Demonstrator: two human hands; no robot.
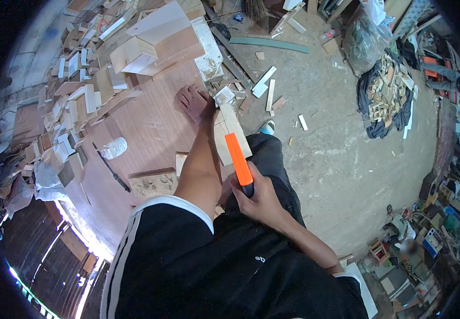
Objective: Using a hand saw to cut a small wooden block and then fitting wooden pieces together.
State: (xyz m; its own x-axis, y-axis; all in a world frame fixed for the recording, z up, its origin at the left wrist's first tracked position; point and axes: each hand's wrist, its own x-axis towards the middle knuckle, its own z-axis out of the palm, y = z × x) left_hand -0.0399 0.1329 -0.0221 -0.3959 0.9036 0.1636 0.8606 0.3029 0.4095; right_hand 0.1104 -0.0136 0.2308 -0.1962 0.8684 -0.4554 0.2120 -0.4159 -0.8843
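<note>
My left hand point(194, 102) rests on the reddish-brown wooden tabletop point(150, 111), palm down with its fingers apart and holding nothing. It lies near the table's edge, just below a box-like assembly of pale wooden boards point(161, 40). In front of my body, my right hand point(260, 195) is closed round the dark end of a long orange tool point(237, 159). Its exact kind does not show from above. The tool points away from me, over a pale board point(224, 133) at the table's edge. Beside my left wrist sits a small whitish block point(223, 96).
Small wooden box pieces point(81, 103) crowd the table's left side. A clear plastic bag point(115, 148), a dark thin tool point(112, 171) and a wooden block point(153, 182) lie nearer. Wood offcuts point(270, 94) litter the concrete floor, with a scrap-filled dark sack point(389, 90) at right.
</note>
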